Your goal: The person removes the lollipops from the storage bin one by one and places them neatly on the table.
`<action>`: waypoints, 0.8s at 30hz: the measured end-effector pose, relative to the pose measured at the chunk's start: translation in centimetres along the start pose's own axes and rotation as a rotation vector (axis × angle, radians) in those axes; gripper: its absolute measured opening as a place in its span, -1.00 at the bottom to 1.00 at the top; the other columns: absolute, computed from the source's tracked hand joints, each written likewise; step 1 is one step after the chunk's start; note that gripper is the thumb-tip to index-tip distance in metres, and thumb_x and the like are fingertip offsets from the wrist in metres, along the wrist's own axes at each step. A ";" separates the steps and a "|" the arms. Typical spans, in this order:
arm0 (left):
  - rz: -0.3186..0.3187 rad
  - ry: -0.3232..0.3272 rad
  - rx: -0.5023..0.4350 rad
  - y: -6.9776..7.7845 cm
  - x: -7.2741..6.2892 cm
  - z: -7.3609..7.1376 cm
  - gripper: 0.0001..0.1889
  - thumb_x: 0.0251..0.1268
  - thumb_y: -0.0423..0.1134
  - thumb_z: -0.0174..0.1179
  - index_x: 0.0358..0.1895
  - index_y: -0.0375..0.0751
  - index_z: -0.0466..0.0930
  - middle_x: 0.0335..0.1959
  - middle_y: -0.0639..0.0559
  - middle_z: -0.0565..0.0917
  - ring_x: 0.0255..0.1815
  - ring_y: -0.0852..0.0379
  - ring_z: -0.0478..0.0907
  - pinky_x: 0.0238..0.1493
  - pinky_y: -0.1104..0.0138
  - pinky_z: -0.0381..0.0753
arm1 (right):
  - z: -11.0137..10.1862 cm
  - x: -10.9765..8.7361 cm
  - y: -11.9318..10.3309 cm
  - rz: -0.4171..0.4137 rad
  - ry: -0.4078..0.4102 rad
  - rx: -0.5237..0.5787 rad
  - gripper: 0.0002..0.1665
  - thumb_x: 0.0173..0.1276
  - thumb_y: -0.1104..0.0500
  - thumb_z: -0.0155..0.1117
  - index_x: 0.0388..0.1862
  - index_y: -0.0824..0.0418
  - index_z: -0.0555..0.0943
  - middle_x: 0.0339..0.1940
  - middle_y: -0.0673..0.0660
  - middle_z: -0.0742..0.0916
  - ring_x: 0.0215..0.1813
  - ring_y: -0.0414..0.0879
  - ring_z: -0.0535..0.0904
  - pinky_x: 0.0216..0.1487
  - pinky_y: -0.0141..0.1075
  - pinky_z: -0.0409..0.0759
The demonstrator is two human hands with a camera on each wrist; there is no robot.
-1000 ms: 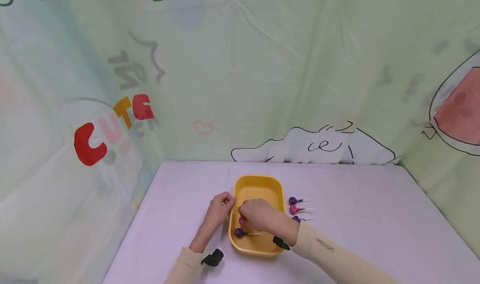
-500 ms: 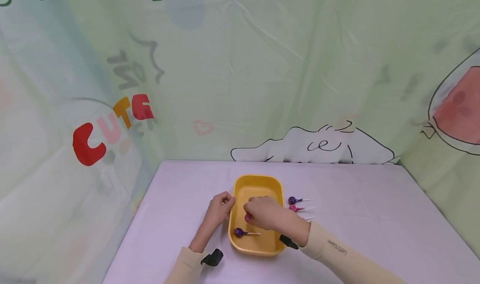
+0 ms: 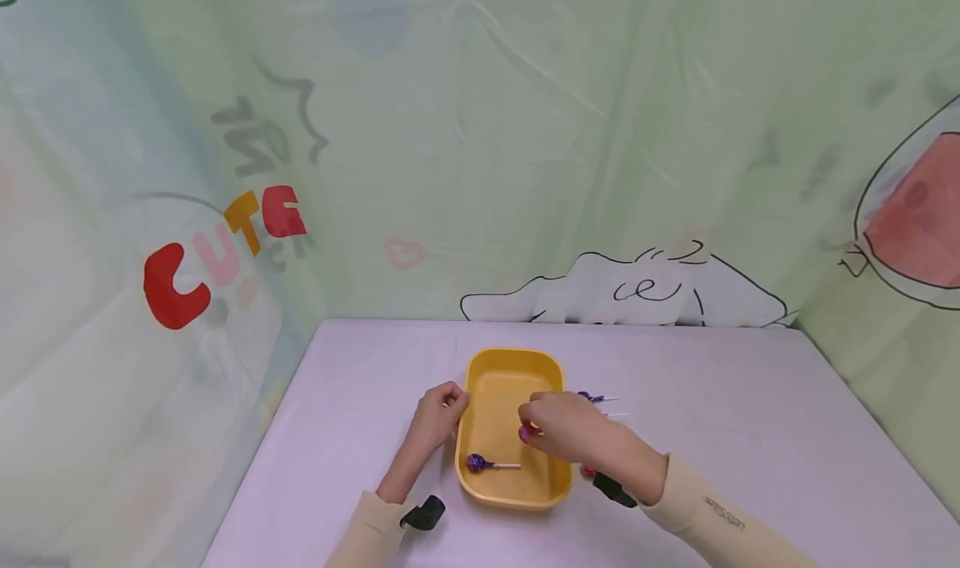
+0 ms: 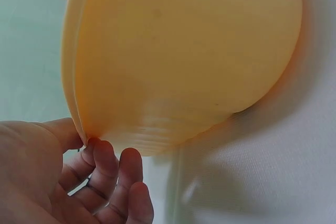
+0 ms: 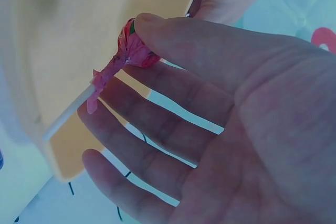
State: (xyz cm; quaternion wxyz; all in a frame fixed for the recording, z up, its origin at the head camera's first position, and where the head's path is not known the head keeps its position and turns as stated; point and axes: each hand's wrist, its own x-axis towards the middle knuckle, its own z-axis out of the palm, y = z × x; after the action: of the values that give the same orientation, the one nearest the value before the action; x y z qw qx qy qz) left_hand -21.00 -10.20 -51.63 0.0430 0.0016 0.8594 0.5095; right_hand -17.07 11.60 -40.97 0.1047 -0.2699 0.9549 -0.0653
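A yellow tray (image 3: 510,372) lies on the table with my left hand (image 3: 437,416) at its left side. In the left wrist view, thumb and index finger pinch the tray's rim (image 4: 71,77). Above the tray's right half, my right hand (image 3: 562,422) holds a pink-wrapped lollipop (image 3: 524,434). The right wrist view shows the lollipop's head (image 5: 137,51) between thumb and fingers, its white stick (image 5: 68,111) slanting toward the lower left. A purple lollipop (image 3: 476,463) lies inside the tray near the front left, stick toward the right.
Right of the tray lie a purple lollipop (image 3: 591,397) and, partly behind my right hand, another with its white stick (image 3: 617,415) showing. A red lollipop (image 3: 588,471) peeks out by the right wrist camera (image 3: 614,490). A printed cloth backdrop (image 3: 525,176) rises behind the table.
My right hand has moved right across the tray, carrying the pink lollipop from the left part to the right part. The left hand has stayed at the rim.
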 end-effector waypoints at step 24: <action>-0.016 0.002 -0.013 0.2 -0.2 0.1 -0.77 0.48 -0.12 0.14 -0.35 -0.15 0.54 -0.50 0.08 0.46 -0.56 0.18 0.37 -0.55 0.41 0.35 | -0.2 -3.7 4.8 0.121 0.006 0.128 -0.84 0.19 0.14 0.52 -0.28 0.05 0.68 -0.42 -0.10 0.59 -0.35 -0.17 0.46 -0.25 -0.28 0.60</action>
State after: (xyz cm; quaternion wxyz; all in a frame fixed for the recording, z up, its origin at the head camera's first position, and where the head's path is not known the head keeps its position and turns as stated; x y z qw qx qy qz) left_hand -20.83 -10.02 -51.47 0.0465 -0.0060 0.8560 0.5148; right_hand -16.44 17.60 -41.04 0.1225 -0.2043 0.9637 -0.1208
